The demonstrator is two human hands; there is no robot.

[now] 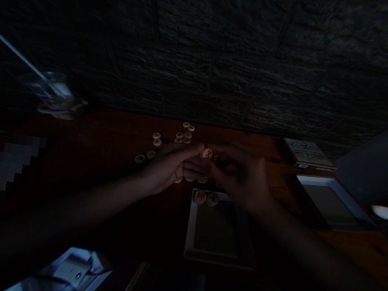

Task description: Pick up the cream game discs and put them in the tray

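Note:
A round xiangqi piece (207, 153) with a red character is held up between my two hands over the wooden table. My left hand (169, 168) has its thumb at the piece's left edge, its fingers curled underneath. From the other side my right hand (244, 174) pinches the same piece between thumb and index finger. Just below, an open box (191, 232) bears two more pieces in its upper left corner: a red-marked piece (200, 196) and a dark-marked piece (212, 198). Several pieces under the hands are partly hidden. The light is very dim.
Loose xiangqi pieces (157, 139) lie about the table (116, 130) beyond my left hand. A flat printed box (308, 154) and an open tray (326, 202) are at the right. A clear cup (52, 92) with a straw stands left. A stone wall (206, 60) closes the back.

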